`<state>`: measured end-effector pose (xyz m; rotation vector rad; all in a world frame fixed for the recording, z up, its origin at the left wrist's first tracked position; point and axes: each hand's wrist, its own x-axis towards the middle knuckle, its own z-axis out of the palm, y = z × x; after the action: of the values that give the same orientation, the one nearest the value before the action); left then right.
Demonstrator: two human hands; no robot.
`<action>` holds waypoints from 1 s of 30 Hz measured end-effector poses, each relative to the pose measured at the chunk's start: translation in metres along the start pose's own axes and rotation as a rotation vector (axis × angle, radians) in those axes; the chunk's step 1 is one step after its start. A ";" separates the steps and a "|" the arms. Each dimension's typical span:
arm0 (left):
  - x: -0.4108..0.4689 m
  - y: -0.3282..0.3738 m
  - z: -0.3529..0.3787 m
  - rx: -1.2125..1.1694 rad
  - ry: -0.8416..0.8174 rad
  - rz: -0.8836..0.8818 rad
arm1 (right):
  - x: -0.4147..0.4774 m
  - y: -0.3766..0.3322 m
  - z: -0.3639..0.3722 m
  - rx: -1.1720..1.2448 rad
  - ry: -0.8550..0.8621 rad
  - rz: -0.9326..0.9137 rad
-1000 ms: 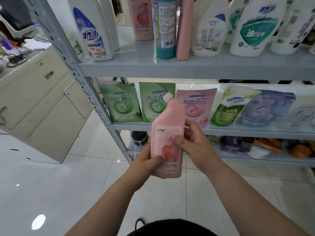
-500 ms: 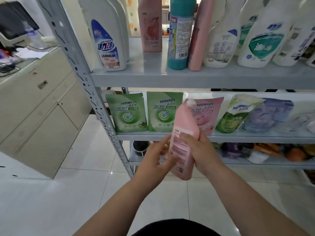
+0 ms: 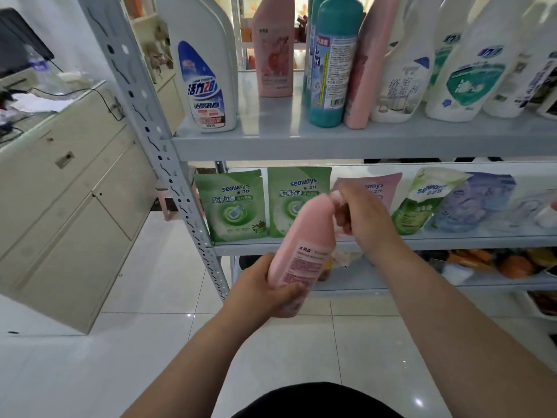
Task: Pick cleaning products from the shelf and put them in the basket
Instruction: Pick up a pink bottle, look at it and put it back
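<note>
I hold a pink bottle tilted in front of the grey metal shelf. My left hand grips its lower end from below. My right hand is curled round its neck and cap at the top. The bottle's label with small print faces me. On the upper shelf stand more bottles: a white one with a blue label, a pink one, a teal one and white spray bottles. No basket is in view.
Green, pink and purple refill pouches lean on the middle shelf. A perforated shelf upright slants at left. A beige cabinet stands left of it. White tiled floor lies below.
The bottle has been turned so its back label faces me. My right hand slid from its body up to the cap, and my left hand dropped to the bottom end.
</note>
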<state>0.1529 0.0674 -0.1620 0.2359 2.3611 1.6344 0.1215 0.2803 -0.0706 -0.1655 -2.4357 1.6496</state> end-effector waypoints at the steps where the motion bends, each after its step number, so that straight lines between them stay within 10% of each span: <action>1: 0.000 0.000 -0.002 0.023 -0.009 0.009 | 0.003 -0.005 0.001 -0.042 0.000 -0.039; 13: -0.007 -0.004 -0.043 -0.455 -0.316 0.019 | 0.007 -0.042 0.029 -0.505 0.110 -0.790; 23: 0.016 0.021 -0.063 -0.740 -0.364 -0.018 | -0.017 -0.021 0.075 0.642 -0.616 0.007; 30: 0.029 0.055 -0.045 -0.629 -0.244 -0.039 | 0.010 -0.032 0.068 0.567 -0.171 -0.062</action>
<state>0.1112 0.0549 -0.0994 0.2390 1.5719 2.0887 0.0975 0.2086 -0.0643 0.1388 -1.9443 2.3184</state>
